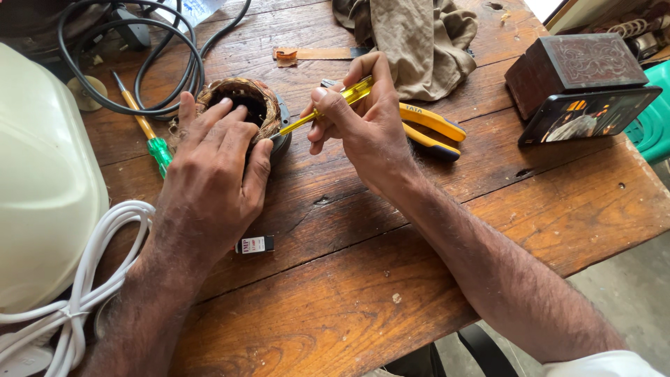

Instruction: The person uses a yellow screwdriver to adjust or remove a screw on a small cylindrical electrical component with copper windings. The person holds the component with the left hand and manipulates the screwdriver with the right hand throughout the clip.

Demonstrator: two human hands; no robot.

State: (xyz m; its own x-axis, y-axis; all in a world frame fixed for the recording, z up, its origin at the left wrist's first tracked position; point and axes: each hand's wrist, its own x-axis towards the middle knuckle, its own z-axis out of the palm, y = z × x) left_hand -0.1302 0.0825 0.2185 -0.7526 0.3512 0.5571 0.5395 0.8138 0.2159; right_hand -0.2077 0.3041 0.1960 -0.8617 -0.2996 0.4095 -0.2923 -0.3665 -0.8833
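Left hand (209,174) lies flat over the near side of the stator (244,105), a round motor core with brownish windings, fingers spread and curled on its rim, pinning it to the table (363,279). The stator sits at the upper left of the table, just ahead of that hand. Right hand (363,119) has its fingers closed round a yellow screwdriver (328,108); the shaft points left and the tip is at the stator's right rim, touching or just inside the windings, can't tell which.

Progress, as a judgement: mid-work on the windings. The core is bare and out of any housing, so stripping down looks done; the coil is in place in the core, and the prying or tucking at the rim looks unfinished. No loose wire lies beside it.

Around: a green-handled screwdriver (150,136) lies just left of the stator, partly under the left hand's edge. Black cable (167,77) loops behind the stator. Yellow-handled pliers (433,129) sit behind the right hand, near it. Beige cloth (412,42) at the top. Small black block (255,244) near the left wrist. Cream plastic cover (42,181) and white cord (84,293) at far left. Carved wooden box (572,70) with a phone (586,115) leaning on it at right, well apart.

In the way: the left fingers cover much of the stator's opening, so the view inside is poor. The black cable crowds the far side.
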